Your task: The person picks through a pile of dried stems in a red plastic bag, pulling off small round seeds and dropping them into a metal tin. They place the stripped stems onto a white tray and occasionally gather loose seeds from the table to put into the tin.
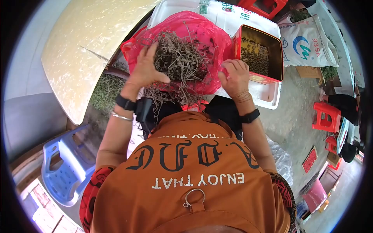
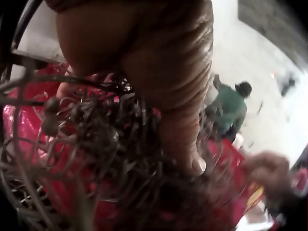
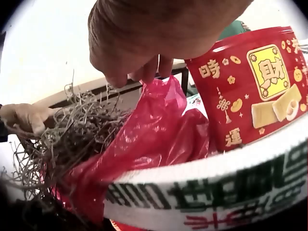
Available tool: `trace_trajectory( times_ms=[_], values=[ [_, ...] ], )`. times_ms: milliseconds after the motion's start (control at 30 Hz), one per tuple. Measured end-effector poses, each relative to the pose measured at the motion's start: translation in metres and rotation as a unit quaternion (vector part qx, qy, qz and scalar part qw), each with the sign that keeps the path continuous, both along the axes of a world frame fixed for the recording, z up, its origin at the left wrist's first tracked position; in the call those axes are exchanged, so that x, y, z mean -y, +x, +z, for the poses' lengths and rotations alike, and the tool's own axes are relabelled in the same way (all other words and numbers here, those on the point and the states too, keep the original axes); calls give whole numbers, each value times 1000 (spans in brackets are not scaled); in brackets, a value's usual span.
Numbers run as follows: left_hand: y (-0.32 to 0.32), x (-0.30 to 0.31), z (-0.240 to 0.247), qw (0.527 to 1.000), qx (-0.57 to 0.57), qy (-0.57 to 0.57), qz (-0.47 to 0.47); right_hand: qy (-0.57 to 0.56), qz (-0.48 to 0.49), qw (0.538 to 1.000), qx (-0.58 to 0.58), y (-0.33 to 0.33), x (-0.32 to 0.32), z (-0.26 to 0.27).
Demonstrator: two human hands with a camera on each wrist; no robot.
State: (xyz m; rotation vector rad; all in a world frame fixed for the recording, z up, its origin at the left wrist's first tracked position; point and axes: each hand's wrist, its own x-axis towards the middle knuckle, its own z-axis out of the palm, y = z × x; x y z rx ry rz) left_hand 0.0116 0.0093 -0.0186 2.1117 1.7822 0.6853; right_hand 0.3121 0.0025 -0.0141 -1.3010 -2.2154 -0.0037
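A tangled heap of dry brown stems lies on a pink-red plastic bag. My left hand is at the heap's left side, fingers spread and thumb apart; in the left wrist view, its fingers reach down among the stems. My right hand is at the bag's right edge, beside a red tin. In the right wrist view, the bag's plastic rises to a peak at the bent fingers, which pinch it. Small round brown pieces lie inside the tin.
Bag and tin rest on a white foam box lid. A pale tabletop stands at left, above a blue plastic chair. At right are a white printed sack and red stools. Another person in green is farther off.
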Motion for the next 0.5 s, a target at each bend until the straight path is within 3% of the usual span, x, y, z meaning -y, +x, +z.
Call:
trace_trajectory(
  times_ms=[100, 133, 167, 233, 300, 400, 500],
  values=[
    [29, 9, -20, 992, -92, 38, 79, 41, 29, 998, 25, -13, 12, 3],
    [27, 8, -25, 992, -90, 36, 80, 60, 42, 997, 37, -15, 18, 3],
    [24, 5, -30, 996, -8, -4, 87, 57, 43, 997, 39, -16, 25, 2],
    [22, -3, -33, 980, 154, -81, 97, -32, 68, 997, 20, -15, 37, -7],
    [21, -4, -28, 978, 163, -80, 102, -75, 80, 994, 9, -11, 41, -20],
    [18, -1, -11, 974, 176, -86, 115, -249, 77, 965, 36, 1, 45, -40],
    [17, -10, 11, 982, 171, -23, 72, -260, 89, 961, 26, 7, 42, -44]
  ],
)
